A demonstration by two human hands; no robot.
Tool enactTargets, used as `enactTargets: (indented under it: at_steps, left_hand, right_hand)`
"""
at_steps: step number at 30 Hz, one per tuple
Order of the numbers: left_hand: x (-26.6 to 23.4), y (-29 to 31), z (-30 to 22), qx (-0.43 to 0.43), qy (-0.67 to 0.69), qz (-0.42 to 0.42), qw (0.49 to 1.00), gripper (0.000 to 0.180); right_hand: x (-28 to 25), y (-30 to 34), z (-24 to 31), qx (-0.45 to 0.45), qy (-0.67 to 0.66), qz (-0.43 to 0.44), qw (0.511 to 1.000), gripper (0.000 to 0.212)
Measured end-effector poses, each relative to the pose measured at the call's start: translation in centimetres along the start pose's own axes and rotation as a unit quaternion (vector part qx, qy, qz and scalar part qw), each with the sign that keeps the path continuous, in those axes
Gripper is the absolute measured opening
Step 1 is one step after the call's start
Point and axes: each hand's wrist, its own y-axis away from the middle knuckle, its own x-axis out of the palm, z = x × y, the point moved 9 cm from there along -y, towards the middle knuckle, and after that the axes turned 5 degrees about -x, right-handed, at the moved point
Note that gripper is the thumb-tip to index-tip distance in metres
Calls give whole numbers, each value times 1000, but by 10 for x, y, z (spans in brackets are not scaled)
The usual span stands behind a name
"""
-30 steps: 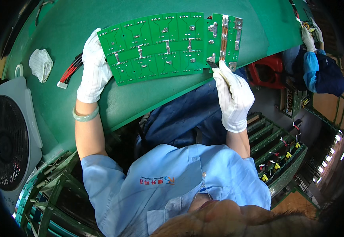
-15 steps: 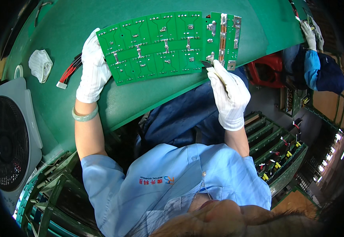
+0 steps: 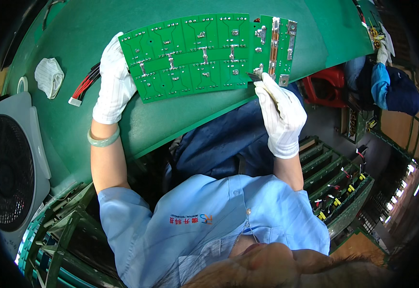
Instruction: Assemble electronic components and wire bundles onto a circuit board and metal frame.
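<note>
A wide green circuit board, its solder joints facing up, is tilted over the table. At its left edge my white-gloved left hand is closed on it, with most of the fingers hidden behind. My right hand, gloved too, pinches a small dark tool with a thin flat tip. This tip lies at the lower edge of the board, close to a soldered joint; its exact kind is hard to make out. Right of it, the board's narrow end carries a long copper and solder strip.
On the green table lie a white glove and a red-black wire lead with a white connector. A grey fan stands at left. Racked boards and a red stool are at right, near a co-worker's blue sleeve.
The board has shifted slightly right, and my right hand has moved a little the same way with the tool. At far right, the co-worker's hand has moved lower.
</note>
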Motion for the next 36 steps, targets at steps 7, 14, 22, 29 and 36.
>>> enactTargets:
  at_steps: [7, 14, 22, 29, 36]
  left_hand:
    - [5, -2, -7, 1, 5, 42, 999, 18]
    - [-1, -1, 4, -33, -14, 8, 999, 25]
    - [0, -4, 0, -47, -21, 29, 998, 14]
    - [1, -2, -20, 52, -51, 7, 997, 18]
    - [-1, 0, -6, -21, -17, -27, 999, 20]
  right_hand:
    - [-7, -2, -1, 25, -27, 30, 999, 24]
    - [-11, 0, -2, 14, -54, 51, 997, 19]
    - [20, 55, 7, 23, -167, 188, 968, 16]
    - [32, 63, 4, 43, -28, 232, 971, 36]
    - [36, 64, -2, 57, -62, 194, 977, 34]
